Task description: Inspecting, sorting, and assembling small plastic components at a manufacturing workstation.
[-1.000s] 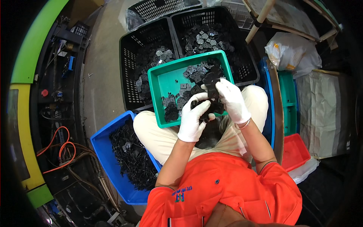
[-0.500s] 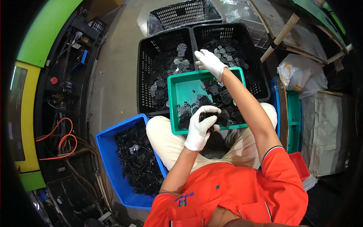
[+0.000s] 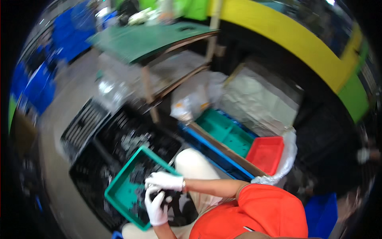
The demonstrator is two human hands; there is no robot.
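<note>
A teal tray (image 3: 124,171) with small black plastic parts (image 3: 140,172) in it sits tilted across my lap and the edge of the black baskets. My gloved left hand (image 3: 156,209) is curled at the tray's near side, closed around dark plastic parts, partly hidden by its fingers. Just beyond, my gloved right hand (image 3: 165,180) reaches in from the right, its fingers together and close to the left fingertips. Blur hides what those right fingers hold, if anything.
Black slatted baskets (image 3: 104,149) with grey-black parts stand beyond the tray. To the right are a divided green bin (image 3: 223,129), a red tray (image 3: 266,154) and a plastic bag (image 3: 195,97). A green-topped table (image 3: 155,38) stands farther off.
The view has swung to the right. My right hand has come back from above the right black basket to beside my left hand, which stays closed over the tray.
</note>
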